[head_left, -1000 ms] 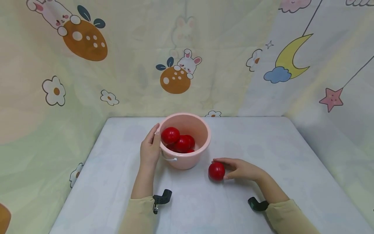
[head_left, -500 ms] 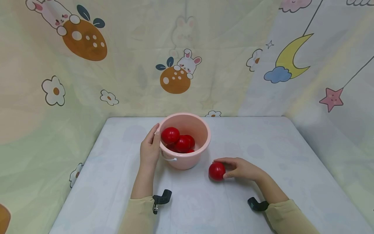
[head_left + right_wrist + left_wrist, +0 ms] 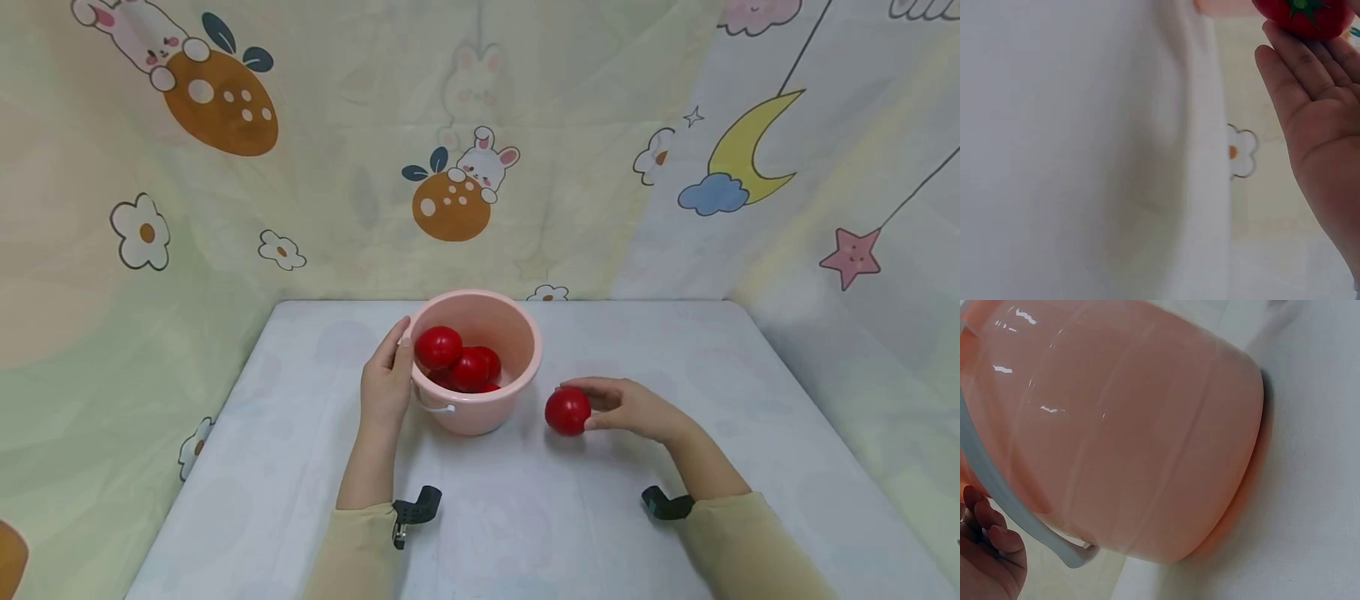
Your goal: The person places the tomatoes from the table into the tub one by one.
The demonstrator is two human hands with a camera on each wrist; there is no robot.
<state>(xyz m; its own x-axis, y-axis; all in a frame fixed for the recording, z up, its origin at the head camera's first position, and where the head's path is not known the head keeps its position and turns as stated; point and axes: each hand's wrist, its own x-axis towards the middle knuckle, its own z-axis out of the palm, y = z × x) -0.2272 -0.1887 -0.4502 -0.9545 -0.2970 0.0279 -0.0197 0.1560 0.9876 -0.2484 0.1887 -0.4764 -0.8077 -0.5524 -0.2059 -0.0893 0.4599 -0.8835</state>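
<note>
My right hand (image 3: 630, 408) pinches a red tomato (image 3: 567, 412) between thumb and fingers, just above the table and right of the bucket. In the right wrist view the tomato (image 3: 1304, 14) shows a green leafy top against the fingers. A pink bucket (image 3: 480, 412) stands upright, and my left hand (image 3: 385, 387) grips its left rim. Several red tomatoes (image 3: 438, 347) lie inside it, partly covering one another. The left wrist view shows the bucket's wall (image 3: 1141, 425), with the curled fingertips of my left hand (image 3: 991, 550) near the pale handle (image 3: 1007, 503).
The bucket's white handle (image 3: 437, 408) hangs down at its front left. Both stand on a white-covered table (image 3: 510, 533), whose back edge meets a printed cloth backdrop (image 3: 337, 167). Black wrist cameras (image 3: 667, 504) sit at both cuffs.
My right hand has lifted the tomato off the table and moved it slightly away from me and to the right. The left hand and the bucket have stayed put.
</note>
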